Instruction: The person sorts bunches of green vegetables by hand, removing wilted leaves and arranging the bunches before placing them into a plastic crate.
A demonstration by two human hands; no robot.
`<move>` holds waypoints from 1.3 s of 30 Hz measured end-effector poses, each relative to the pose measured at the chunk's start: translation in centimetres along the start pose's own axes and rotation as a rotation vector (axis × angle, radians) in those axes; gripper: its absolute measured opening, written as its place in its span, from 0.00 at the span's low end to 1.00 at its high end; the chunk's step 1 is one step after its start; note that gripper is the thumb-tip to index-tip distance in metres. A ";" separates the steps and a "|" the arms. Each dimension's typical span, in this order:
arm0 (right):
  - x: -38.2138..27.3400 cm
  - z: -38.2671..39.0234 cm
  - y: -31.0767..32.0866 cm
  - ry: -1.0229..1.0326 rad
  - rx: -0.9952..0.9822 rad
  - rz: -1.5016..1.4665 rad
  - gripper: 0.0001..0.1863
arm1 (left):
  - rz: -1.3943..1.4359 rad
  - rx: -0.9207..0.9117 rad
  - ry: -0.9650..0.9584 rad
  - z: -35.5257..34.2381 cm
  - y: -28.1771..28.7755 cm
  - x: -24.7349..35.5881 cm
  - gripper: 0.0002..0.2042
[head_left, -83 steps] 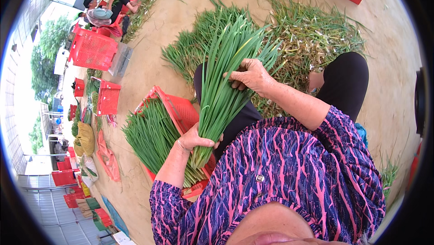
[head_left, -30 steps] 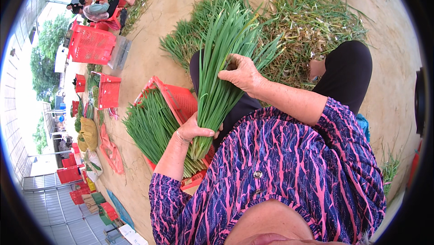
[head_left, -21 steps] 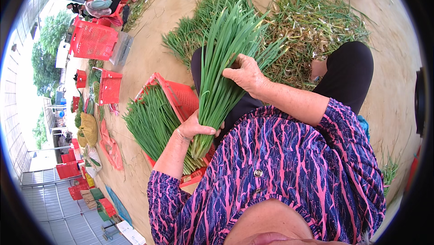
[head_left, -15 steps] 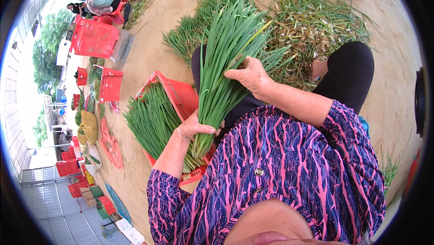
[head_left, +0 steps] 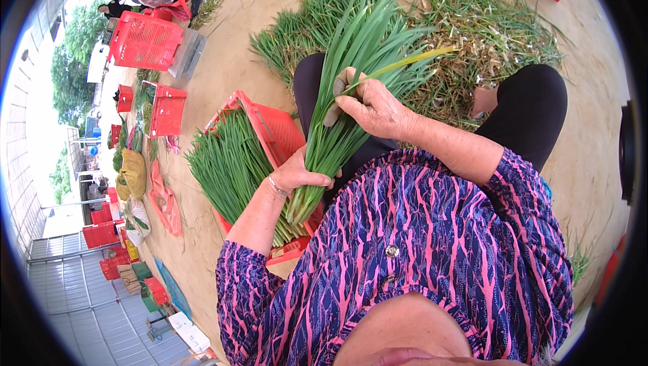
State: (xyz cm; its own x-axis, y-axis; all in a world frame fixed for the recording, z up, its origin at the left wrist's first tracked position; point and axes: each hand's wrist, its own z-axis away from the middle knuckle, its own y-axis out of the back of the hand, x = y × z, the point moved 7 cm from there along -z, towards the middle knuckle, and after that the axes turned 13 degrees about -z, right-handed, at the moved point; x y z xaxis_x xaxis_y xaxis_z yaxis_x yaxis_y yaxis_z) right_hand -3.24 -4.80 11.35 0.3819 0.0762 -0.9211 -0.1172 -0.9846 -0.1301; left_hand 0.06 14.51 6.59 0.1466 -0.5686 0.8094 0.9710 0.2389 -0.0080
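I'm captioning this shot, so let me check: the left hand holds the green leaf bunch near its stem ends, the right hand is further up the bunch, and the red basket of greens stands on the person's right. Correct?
Not quite: the head view shows the red basket on the person's left, beside the left hand. The rest stands.

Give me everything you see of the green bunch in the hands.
The green bunch is of long, flat leaves, narrowing to paler stem ends. It slants from stem ends near the person's left side to tips fanning away. The left hand wraps its lower part; the right hand touches the leaves at mid-length, where a yellow leaf juts rightward. In view, it overlaps the red crate.
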 end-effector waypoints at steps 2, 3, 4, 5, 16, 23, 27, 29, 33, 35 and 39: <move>0.9 0.3 -0.1 -0.126 0.051 -0.029 0.09 | -0.012 -0.002 0.005 -0.1 0.0 0.2 0.28; 1.5 0.4 -0.1 -0.208 0.081 -0.032 0.10 | -0.014 -0.004 0.010 -0.2 0.0 0.2 0.28; 0.3 0.4 0.0 -0.062 0.056 0.228 0.07 | -0.015 -0.005 0.015 -0.2 0.0 0.1 0.29; 0.4 0.4 0.1 -0.097 0.054 0.160 0.06 | -0.032 0.002 0.011 -0.2 0.1 0.1 0.29; 1.3 0.3 -1.2 -0.259 0.029 -0.523 0.05 | -0.054 0.020 0.034 -0.2 0.0 0.6 0.31; 2.1 1.5 -2.4 -0.279 0.115 -0.865 0.08 | 0.038 -0.051 -0.008 -0.5 0.4 0.0 0.33; 2.5 1.9 -1.6 -0.392 0.281 -1.183 0.04 | 0.069 -0.096 -0.027 -0.8 0.9 -0.8 0.32; 0.9 0.6 1.7 -0.295 0.361 -1.347 0.04 | 0.108 -0.101 -0.024 -0.7 1.3 -1.6 0.31; -3.5 -0.2 13.7 0.092 0.484 -0.681 0.05 | 0.204 -0.080 -0.025 0.3 1.2 -1.9 0.30; -4.1 1.5 19.7 0.089 0.750 -0.216 0.06 | 0.261 -0.066 -0.027 1.0 1.1 -2.0 0.29; -4.0 5.4 26.1 -0.250 0.677 1.193 0.18 | 0.225 -0.038 0.022 0.3 1.2 -1.7 0.31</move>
State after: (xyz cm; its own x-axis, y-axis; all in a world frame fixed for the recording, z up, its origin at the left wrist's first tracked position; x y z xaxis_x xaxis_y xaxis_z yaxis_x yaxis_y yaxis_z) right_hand -12.77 -29.95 9.65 -0.4247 -0.6486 -0.6316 -0.6952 -0.2132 0.6865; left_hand 0.95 16.03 5.38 0.3639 -0.5217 0.7716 0.9197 0.3324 -0.2090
